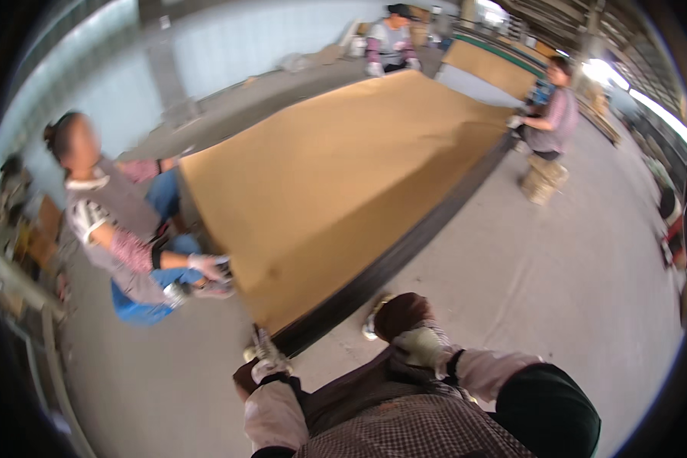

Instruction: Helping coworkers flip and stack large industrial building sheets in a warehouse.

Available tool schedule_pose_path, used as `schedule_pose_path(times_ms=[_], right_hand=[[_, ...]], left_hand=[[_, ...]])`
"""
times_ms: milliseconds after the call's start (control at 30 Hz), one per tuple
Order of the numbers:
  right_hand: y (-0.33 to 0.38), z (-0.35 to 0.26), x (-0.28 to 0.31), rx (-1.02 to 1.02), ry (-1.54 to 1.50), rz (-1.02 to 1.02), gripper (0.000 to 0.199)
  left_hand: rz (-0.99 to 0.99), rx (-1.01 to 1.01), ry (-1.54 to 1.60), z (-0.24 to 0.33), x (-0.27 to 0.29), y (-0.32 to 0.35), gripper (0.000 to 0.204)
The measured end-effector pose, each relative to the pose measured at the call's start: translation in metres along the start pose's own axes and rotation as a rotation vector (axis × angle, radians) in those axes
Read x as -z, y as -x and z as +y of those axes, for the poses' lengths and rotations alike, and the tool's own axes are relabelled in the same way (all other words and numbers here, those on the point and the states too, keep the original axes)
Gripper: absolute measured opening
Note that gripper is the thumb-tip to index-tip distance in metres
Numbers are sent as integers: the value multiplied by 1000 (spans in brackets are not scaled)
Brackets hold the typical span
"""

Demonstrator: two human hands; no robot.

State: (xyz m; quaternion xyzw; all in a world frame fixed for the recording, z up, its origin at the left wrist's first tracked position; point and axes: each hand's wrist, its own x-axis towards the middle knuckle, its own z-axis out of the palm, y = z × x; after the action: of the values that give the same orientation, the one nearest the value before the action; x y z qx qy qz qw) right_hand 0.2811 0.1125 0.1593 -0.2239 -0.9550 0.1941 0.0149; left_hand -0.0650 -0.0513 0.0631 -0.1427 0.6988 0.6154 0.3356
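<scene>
The gloved right hand (422, 346) lies by the right knee; its grip is hard to make out. The gloved left hand (269, 368) is beside the near corner of a large tan sheet (336, 191); blur hides how far that grip is closed and whether it holds anything. The sheet lies low, a black strip (404, 256) bordering its right edge, with broad grey floor (504, 267) alongside. Co-workers sit at its left edge (118, 206), far right corner (555, 122) and far edge (391, 44).
</scene>
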Motion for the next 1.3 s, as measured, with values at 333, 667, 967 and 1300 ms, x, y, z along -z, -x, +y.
schedule_pose_path(times_ms=[333,667,967,1300], right_hand=[[4,7,-6,30,-14,-26,33],[7,21,-20,39,-28,2,32],[-2,-3,4,-55,8,-103,25],[-9,-5,-11,6,98,-77,25]], left_hand=[[-5,37,-58,-2,5,0,61],[13,71,-54,-7,18,4,66],[-88,77,346,47,-2,34,64],[-140,-268,219,14,16,-29,56]])
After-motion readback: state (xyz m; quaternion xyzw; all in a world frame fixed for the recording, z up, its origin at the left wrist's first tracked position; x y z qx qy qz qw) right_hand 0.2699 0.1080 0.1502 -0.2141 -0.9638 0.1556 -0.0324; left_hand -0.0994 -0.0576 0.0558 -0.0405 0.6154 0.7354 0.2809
